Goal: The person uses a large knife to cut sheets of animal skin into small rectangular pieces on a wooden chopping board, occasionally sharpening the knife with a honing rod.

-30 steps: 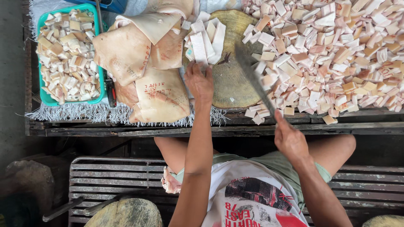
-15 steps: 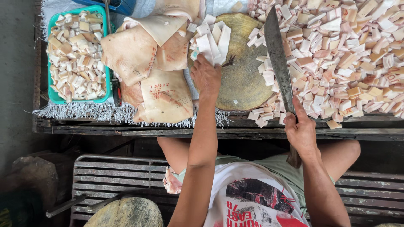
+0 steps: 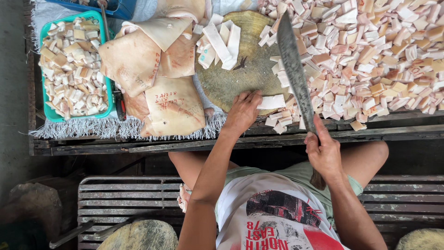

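The left hand (image 3: 243, 110) lay fingers-down on the near edge of a round wooden chopping block (image 3: 247, 62), its fingertips pressing a pale strip (image 3: 272, 101) of pork skin at the block's rim. The right hand (image 3: 323, 150) was closed around the handle of a long cleaver (image 3: 293, 69), whose blade was raised edge-up and ran away from the person over the block's right side. Several more cut strips (image 3: 221, 42) lay at the far left of the block. To the right of the blade, a large heap of small cut pieces (image 3: 370, 55) covered the table (image 3: 185, 146). Left of the block lay 3 or so big uncut skin sheets (image 3: 157, 78), and beyond them stood a green basket (image 3: 44, 95) filled with cut pieces.
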